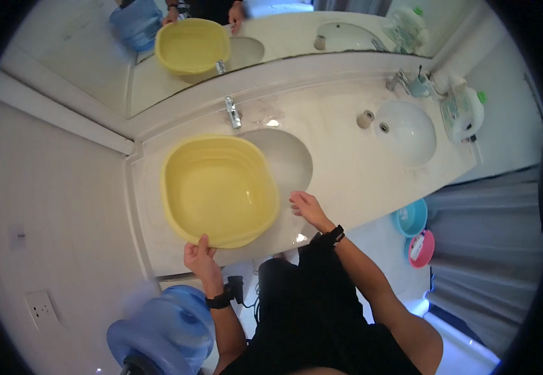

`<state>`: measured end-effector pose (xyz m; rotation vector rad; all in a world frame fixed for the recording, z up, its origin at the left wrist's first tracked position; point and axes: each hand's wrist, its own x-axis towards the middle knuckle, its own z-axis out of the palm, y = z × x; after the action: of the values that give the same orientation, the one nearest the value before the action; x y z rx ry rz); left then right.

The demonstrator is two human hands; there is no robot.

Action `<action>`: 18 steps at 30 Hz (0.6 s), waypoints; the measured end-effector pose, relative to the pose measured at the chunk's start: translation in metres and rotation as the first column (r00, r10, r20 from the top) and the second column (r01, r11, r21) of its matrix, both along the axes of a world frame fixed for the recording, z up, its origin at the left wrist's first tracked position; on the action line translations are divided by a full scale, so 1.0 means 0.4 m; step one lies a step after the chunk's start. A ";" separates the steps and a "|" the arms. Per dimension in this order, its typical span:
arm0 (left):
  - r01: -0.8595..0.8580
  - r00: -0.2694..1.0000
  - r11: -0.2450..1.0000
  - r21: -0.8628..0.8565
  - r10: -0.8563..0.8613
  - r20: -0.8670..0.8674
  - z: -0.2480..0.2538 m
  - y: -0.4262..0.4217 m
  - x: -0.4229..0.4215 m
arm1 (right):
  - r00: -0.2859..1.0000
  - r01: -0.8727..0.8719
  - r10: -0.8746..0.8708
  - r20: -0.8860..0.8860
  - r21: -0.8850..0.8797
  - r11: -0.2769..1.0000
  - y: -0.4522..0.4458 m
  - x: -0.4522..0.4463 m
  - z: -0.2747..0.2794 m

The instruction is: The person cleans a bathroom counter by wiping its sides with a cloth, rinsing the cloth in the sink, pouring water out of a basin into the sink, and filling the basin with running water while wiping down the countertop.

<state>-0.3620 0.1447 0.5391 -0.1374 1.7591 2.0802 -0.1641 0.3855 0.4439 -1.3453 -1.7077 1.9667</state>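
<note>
A large yellow washbasin [218, 187] rests on the white counter [340, 169], partly over the left sink [293, 159]. It looks empty and covers much of that sink. My left hand [202, 257] grips its near rim, the thumb over the edge and the other fingers mostly hidden below. To the right of the washbasin, my right hand [309, 209] hovers near the sink's front edge, apart from the basin. Its fingers are loosely stretched out and hold nothing.
Behind the washbasin stands a chrome faucet [233, 112]. A second sink [409, 134], a small round container [365, 119] and a large jug [463, 112] are on the right. Blue water bottles [177, 325] stand lower left; turquoise [412, 217] and pink basins [422, 249] sit lower right.
</note>
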 end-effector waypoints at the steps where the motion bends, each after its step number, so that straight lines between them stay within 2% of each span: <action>1: -0.019 1.000 1.000 0.017 0.019 -0.006 -0.029 0.011 -0.001 | 0.981 0.148 -0.172 -0.086 -0.231 0.962 0.008 -0.010 0.013; 3: 0.074 0.997 0.994 0.076 -0.076 0.023 -0.094 0.037 0.005 | 0.983 0.141 -0.162 -0.083 -0.210 0.967 0.024 -0.021 0.050; 4: 0.057 0.998 0.993 0.106 -0.058 0.006 -0.120 0.056 0.010 | 0.982 0.155 -0.172 -0.073 -0.204 0.967 0.030 -0.024 0.065; 6: 0.174 0.978 0.976 -0.131 -0.187 -0.092 -0.156 0.102 0.024 | 0.969 0.185 -0.154 -0.195 0.153 0.971 0.054 -0.006 -0.050; 8: 0.256 0.967 0.963 -0.084 -0.255 0.016 -0.159 0.131 0.033 | 0.967 0.174 -0.161 -0.196 0.053 0.983 0.108 0.005 -0.050; 10: 0.352 0.900 0.838 -0.417 -0.425 -0.095 -0.245 0.131 0.013 | 0.998 0.046 -0.024 -0.052 0.477 0.878 0.156 0.032 -0.198; 12: 0.342 0.851 0.681 -0.648 -0.517 -0.093 -0.310 0.119 0.011 | 0.971 0.236 -0.232 -0.052 0.299 0.925 0.155 0.025 -0.215; 13: 0.336 0.853 0.693 -0.637 -0.511 -0.105 -0.318 0.117 0.020 | 0.972 0.233 -0.226 -0.059 0.314 0.920 0.150 0.033 -0.221; 15: 0.358 0.857 0.648 -0.673 -0.514 -0.038 -0.307 0.132 0.029 | 0.984 0.135 -0.171 0.053 0.412 0.901 0.164 0.030 -0.205; 16: 0.356 0.858 0.656 -0.666 -0.512 -0.046 -0.295 0.137 0.034 | 0.984 0.134 -0.170 0.049 0.422 0.897 0.170 0.027 -0.191; 18: 0.273 0.855 0.653 -0.707 -0.501 -0.133 -0.246 0.143 0.053 | 0.980 0.032 -0.111 0.164 0.423 0.905 0.159 0.030 -0.139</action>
<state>-0.3406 0.2020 0.4408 0.3827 2.4090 1.1204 -0.1520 0.4492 0.3883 -1.4311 -1.9849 1.3579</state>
